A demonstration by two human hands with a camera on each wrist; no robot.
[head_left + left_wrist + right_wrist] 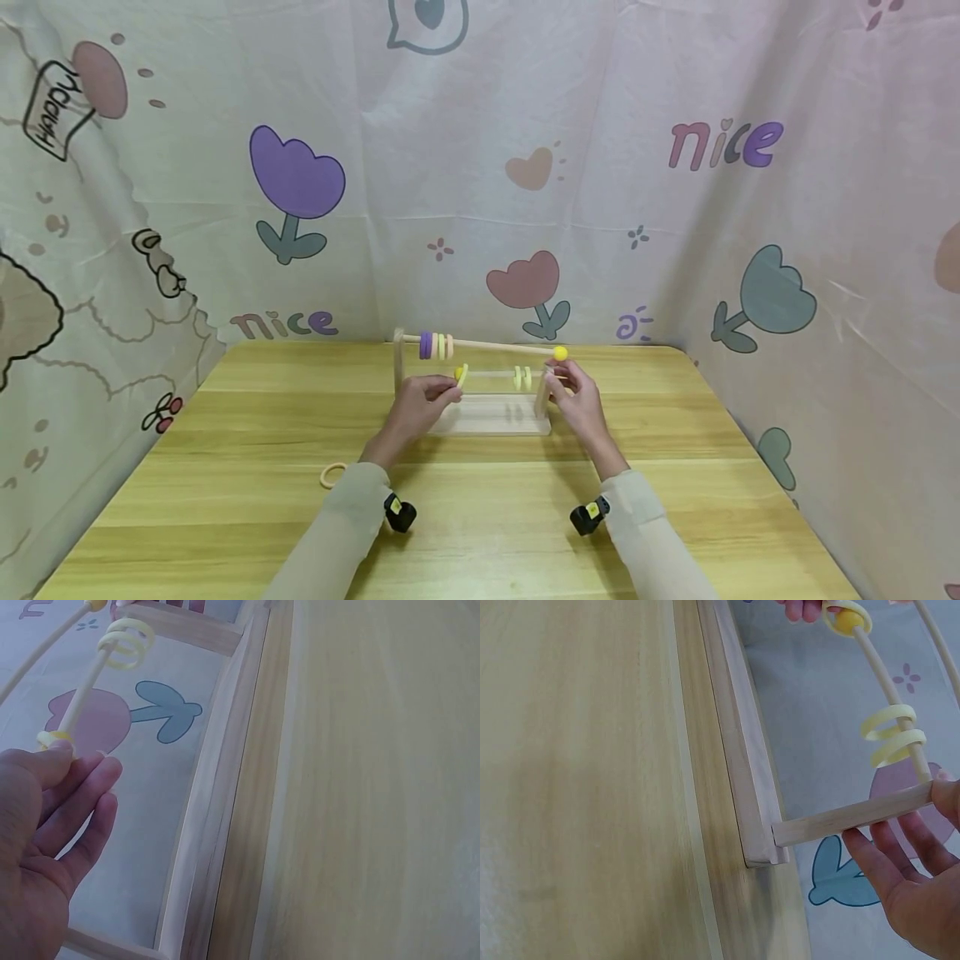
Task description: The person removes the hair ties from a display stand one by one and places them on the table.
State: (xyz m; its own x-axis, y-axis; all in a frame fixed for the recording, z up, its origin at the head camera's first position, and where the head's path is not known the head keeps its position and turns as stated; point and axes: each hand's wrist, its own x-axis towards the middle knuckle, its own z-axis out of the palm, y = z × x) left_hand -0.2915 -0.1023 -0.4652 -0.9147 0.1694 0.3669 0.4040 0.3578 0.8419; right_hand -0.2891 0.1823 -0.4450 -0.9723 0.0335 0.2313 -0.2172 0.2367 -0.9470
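My left hand pinches a pale yellow ring between thumb and fingers. In the right wrist view that ring encircles the yellow ball on the free end of the lower rod. Two more pale yellow rings hang on this rod near its right end. My right hand holds the right upright of the wooden stand, thumb on one side and fingers on the other. The upper rod carries purple, yellow and peach rings at its left.
A loose peach ring lies on the wooden table, beside my left forearm. The upper rod ends in a yellow ball above my right hand. A printed curtain hangs behind the table and along its sides.
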